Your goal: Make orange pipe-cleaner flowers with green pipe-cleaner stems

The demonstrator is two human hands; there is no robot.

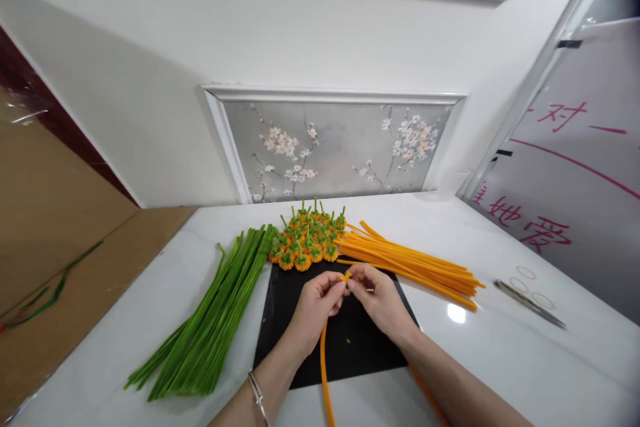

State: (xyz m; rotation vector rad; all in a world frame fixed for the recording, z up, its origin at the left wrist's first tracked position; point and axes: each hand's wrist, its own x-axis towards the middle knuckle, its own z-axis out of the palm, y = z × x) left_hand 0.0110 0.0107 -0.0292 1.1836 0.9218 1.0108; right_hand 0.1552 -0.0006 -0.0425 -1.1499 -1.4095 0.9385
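I pinch this thin, fuzzy orange stem (346, 277) with left hand (316, 301) and right hand (379, 299) together, probably for fine control, above a flat black mat (277, 310); straight, fuzzy green stems (215, 320) lie leftward, seemingly within easy reach.

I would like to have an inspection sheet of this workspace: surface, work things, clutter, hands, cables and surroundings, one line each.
Surface: white table, black mat with small specks
Work things: green bundle at left, orange bundle at right, orange-and-green pieces grouped behind the mat
Clutter: metal tool and thin rings at far right
Hands: left hand and right hand pinch a small orange piece above the mat
Cables: nothing seen
Surroundings: cardboard left, wall behind, written board right
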